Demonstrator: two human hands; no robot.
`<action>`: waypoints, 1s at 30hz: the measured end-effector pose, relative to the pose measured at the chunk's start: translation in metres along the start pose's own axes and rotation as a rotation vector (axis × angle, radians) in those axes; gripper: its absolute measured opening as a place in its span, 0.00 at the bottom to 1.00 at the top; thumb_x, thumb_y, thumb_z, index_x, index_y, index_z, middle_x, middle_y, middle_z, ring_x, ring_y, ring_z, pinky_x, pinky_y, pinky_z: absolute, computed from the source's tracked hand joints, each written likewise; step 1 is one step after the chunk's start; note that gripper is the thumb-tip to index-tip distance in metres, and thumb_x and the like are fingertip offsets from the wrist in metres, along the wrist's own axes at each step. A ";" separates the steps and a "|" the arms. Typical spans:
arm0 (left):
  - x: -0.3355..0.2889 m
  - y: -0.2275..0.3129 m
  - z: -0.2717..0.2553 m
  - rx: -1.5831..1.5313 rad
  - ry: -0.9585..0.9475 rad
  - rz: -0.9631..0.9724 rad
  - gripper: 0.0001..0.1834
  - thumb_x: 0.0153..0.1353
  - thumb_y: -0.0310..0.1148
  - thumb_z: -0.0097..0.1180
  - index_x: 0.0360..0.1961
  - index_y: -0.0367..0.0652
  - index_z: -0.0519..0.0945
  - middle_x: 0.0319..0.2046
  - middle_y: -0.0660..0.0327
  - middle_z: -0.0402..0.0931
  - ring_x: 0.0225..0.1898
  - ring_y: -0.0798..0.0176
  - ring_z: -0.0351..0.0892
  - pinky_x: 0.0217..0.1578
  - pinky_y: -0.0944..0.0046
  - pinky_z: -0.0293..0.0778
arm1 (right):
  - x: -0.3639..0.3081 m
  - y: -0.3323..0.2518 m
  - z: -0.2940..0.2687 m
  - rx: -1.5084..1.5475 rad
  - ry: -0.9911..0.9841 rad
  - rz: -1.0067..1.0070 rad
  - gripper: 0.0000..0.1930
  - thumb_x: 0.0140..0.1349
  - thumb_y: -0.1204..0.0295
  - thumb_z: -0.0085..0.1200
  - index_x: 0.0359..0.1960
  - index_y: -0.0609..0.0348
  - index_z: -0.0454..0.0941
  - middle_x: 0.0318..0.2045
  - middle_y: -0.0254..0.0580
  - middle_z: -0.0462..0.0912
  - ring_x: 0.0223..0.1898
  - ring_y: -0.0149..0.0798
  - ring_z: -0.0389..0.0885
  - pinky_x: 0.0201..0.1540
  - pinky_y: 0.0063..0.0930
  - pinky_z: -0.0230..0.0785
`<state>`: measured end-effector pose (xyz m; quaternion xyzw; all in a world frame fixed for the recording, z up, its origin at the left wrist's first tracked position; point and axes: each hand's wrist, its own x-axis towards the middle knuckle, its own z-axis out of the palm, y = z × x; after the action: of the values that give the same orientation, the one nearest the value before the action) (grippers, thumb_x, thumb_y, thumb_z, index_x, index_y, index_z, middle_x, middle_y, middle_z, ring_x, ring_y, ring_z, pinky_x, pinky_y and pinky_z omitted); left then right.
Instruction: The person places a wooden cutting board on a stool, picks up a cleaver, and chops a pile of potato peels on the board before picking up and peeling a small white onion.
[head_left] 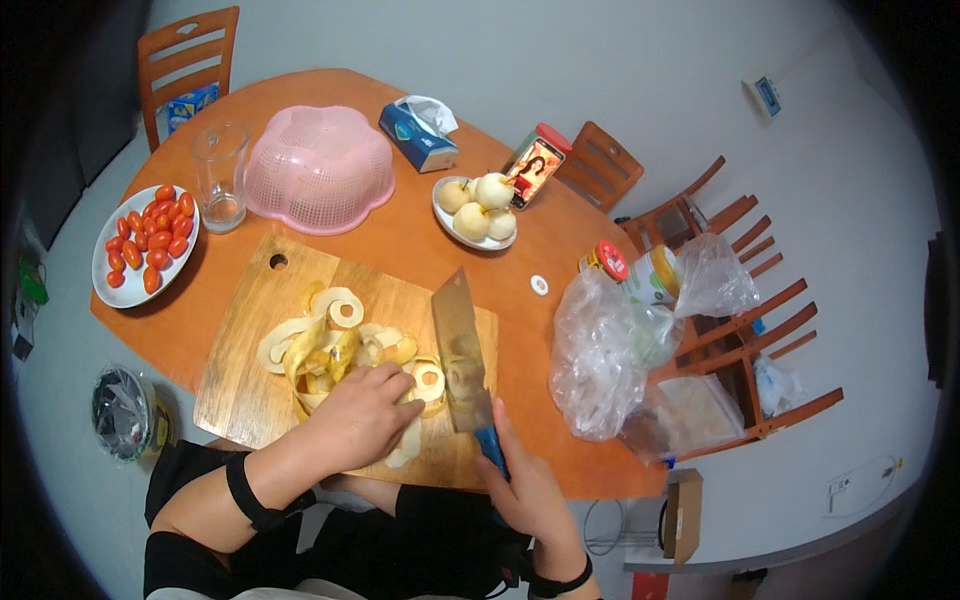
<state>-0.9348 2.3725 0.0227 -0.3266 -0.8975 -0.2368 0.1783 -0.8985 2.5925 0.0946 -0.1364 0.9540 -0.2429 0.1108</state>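
Printing marks the blue tissue box [415, 140] and the red-lidded tub [611, 262] at the table's far right, but it is too small to make out from here. A lit phone [537, 172] shows a picture of a person and stands propped against a container with a red lid [553, 137]. One white plate [101, 265] is heaped with cherry tomatoes [152, 241], another [489, 246] with peeled pears [472, 222]. Beside the tomatoes stand a clear glass mug [218, 168] and a pink mesh basket [320, 165], turned upside down. Close to me, the person's left hand [370, 415] is half curled over a heap of pale yellow peels [318, 350] on the wooden cutting board [238, 375]; its fingertips are hidden, so I cannot tell whether it grips any. The right hand [527, 490] is closed around the blue handle of a broad knife [458, 345], its blade just right of the peels.
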 end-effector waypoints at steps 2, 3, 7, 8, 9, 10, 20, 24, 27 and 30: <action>-0.001 0.001 -0.003 0.001 -0.014 -0.004 0.17 0.44 0.32 0.57 0.39 0.43 0.81 0.39 0.59 0.72 0.46 0.57 0.68 0.40 0.60 0.67 | -0.007 -0.002 -0.006 0.148 0.089 -0.103 0.35 0.58 0.74 0.50 0.66 0.59 0.47 0.36 0.65 0.77 0.36 0.62 0.78 0.36 0.44 0.71; -0.001 0.000 -0.003 0.002 -0.015 -0.006 0.17 0.44 0.32 0.57 0.39 0.43 0.81 0.39 0.59 0.72 0.46 0.57 0.68 0.40 0.60 0.67 | -0.006 -0.001 -0.004 0.150 0.087 -0.104 0.35 0.58 0.74 0.50 0.66 0.59 0.47 0.36 0.65 0.77 0.36 0.62 0.78 0.36 0.44 0.71; -0.002 0.001 0.000 -0.021 -0.006 -0.002 0.17 0.45 0.32 0.57 0.39 0.43 0.81 0.38 0.59 0.73 0.45 0.57 0.69 0.40 0.59 0.68 | -0.006 0.000 0.000 0.044 0.099 -0.165 0.35 0.58 0.74 0.49 0.66 0.59 0.48 0.33 0.63 0.78 0.33 0.63 0.77 0.35 0.45 0.71; -0.002 0.000 0.000 -0.021 -0.003 -0.006 0.17 0.45 0.32 0.57 0.39 0.43 0.81 0.38 0.58 0.73 0.45 0.56 0.69 0.41 0.59 0.68 | -0.005 -0.001 -0.001 0.034 0.026 -0.103 0.35 0.58 0.74 0.49 0.66 0.59 0.48 0.33 0.63 0.78 0.33 0.63 0.77 0.35 0.44 0.71; -0.001 0.000 -0.001 -0.018 0.003 -0.001 0.17 0.45 0.32 0.57 0.39 0.43 0.81 0.38 0.58 0.73 0.45 0.56 0.69 0.41 0.59 0.68 | -0.006 -0.003 -0.001 0.030 0.032 -0.106 0.35 0.58 0.74 0.49 0.66 0.59 0.48 0.33 0.63 0.78 0.33 0.63 0.77 0.35 0.44 0.71; -0.001 0.000 0.000 -0.011 0.014 0.007 0.17 0.46 0.32 0.57 0.40 0.43 0.81 0.38 0.58 0.73 0.45 0.56 0.69 0.41 0.59 0.68 | -0.010 -0.005 0.000 0.039 0.097 -0.126 0.35 0.58 0.74 0.49 0.66 0.58 0.48 0.34 0.63 0.78 0.33 0.63 0.77 0.35 0.45 0.71; 0.001 0.001 -0.003 -0.056 0.042 -0.011 0.14 0.50 0.31 0.57 0.39 0.42 0.81 0.39 0.58 0.74 0.46 0.55 0.70 0.43 0.58 0.68 | -0.005 -0.006 0.004 0.025 0.092 -0.151 0.34 0.59 0.72 0.48 0.66 0.58 0.47 0.35 0.63 0.77 0.34 0.63 0.77 0.36 0.47 0.71; 0.001 0.002 -0.003 -0.074 0.025 -0.023 0.14 0.49 0.31 0.57 0.39 0.42 0.81 0.39 0.58 0.74 0.46 0.55 0.70 0.43 0.58 0.68 | -0.005 -0.002 0.007 0.051 0.030 -0.132 0.35 0.59 0.72 0.48 0.67 0.58 0.46 0.36 0.63 0.77 0.34 0.63 0.77 0.36 0.47 0.71; 0.001 0.001 -0.001 -0.076 0.047 -0.011 0.14 0.49 0.31 0.57 0.39 0.41 0.80 0.39 0.58 0.74 0.46 0.55 0.70 0.43 0.58 0.67 | -0.006 -0.007 0.004 0.100 0.106 -0.121 0.34 0.59 0.71 0.48 0.66 0.58 0.47 0.38 0.64 0.76 0.35 0.62 0.77 0.36 0.47 0.71; 0.005 0.003 -0.004 -0.057 0.017 -0.009 0.14 0.50 0.31 0.57 0.39 0.41 0.80 0.40 0.58 0.74 0.46 0.55 0.70 0.43 0.58 0.68 | 0.000 -0.002 0.007 0.045 0.026 -0.100 0.34 0.59 0.71 0.47 0.67 0.58 0.46 0.39 0.64 0.76 0.36 0.62 0.77 0.37 0.46 0.71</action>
<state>-0.9363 2.3751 0.0292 -0.3254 -0.8904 -0.2657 0.1754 -0.8961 2.5882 0.0898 -0.1782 0.9416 -0.2714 0.0894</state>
